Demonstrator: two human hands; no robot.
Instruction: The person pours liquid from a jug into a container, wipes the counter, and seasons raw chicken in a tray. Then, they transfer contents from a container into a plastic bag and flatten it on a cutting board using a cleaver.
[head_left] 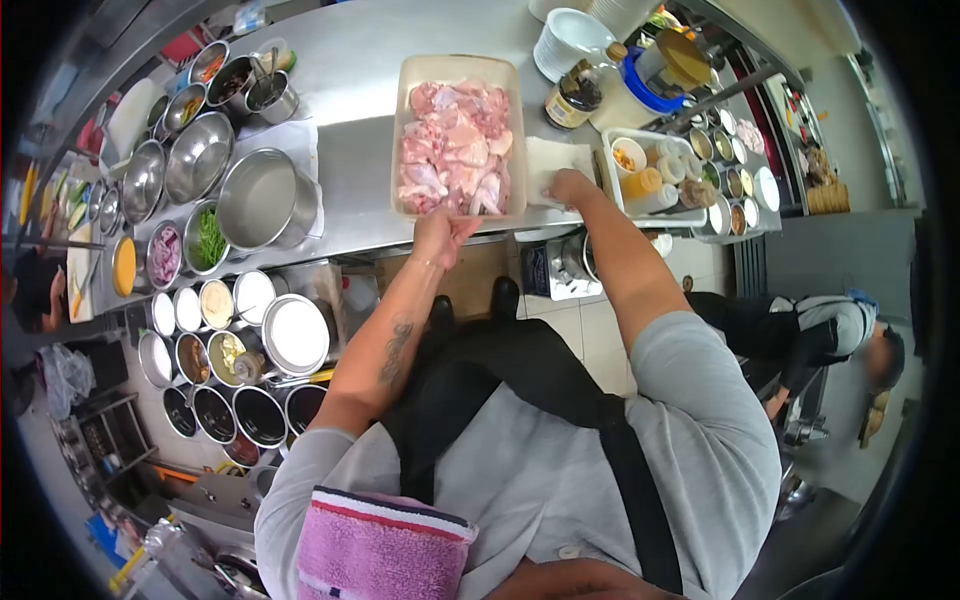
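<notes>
A clear plastic tub full of raw chicken pieces sits on the steel counter. My left hand grips the tub's near rim, fingers curled over the edge. My right hand rests on a white cloth lying beside the tub on its right; whether it grips the cloth cannot be told.
Left of the tub stand a steel pot, steel bowls and several small ingredient containers. To the right are a white tray of condiment cups, a jar, stacked white bowls. Another person bends down at the right.
</notes>
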